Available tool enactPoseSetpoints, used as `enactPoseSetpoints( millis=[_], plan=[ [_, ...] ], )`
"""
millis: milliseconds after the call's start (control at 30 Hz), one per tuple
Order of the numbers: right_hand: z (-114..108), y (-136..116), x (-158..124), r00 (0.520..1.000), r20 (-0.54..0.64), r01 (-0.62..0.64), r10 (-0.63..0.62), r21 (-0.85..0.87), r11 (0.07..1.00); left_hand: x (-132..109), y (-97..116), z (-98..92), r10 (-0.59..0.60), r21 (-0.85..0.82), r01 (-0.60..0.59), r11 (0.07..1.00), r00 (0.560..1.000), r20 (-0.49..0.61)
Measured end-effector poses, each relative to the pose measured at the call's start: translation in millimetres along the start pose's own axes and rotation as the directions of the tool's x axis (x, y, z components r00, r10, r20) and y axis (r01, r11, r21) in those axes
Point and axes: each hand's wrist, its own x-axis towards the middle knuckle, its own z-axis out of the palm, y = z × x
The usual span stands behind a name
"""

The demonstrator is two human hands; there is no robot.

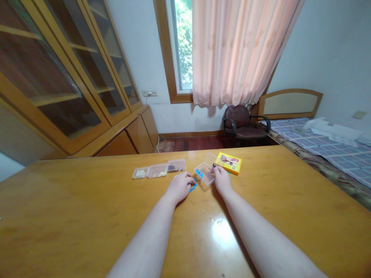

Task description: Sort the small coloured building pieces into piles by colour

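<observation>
Your two hands worked over a wooden counter (pixel 87 216), seen from the head. Your right hand (pixel 222 180) gripped a clear box (pixel 207 177) by its right side, the fingers closed on the wall. The box was tilted, its transparent lid (pixel 210 158) open on the far side, and blue pieces (pixel 199 173) lay inside toward its left end. Your left hand (pixel 180 187) was just left of the box, palm down, its fingers curled at a cluster of loose blue bits (pixel 193 187) on the counter; whether they pinched one, you could not tell from this view.

To the left stood three shallow containers in a row: a left tray (pixel 140 173) and a middle tray (pixel 157 170), each with pale pieces, and a right tray (pixel 176 165) with dark ones. A yellow packet (pixel 235 165) with a printed top lay just beyond your right hand, and something small and green (pixel 230 176) showed beside that hand.

Behind the counter you had a glass-fronted cabinet (pixel 75 66) at left, a pink curtain (pixel 240 50) partly across a window (pixel 184 42), an armchair (pixel 239 120) and a bed (pixel 324 139) at right.
</observation>
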Motion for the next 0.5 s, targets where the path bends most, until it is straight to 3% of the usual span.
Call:
enactPoseSetpoints(
  millis=[500],
  plan=[
    [1.9,5.4,2.8,1.0,0.02,0.018,-0.018,0.011,1.0,-1.7,6.1,-2.0,0.007,0.001,-0.007,1.0,1.0,-0.002]
  ],
)
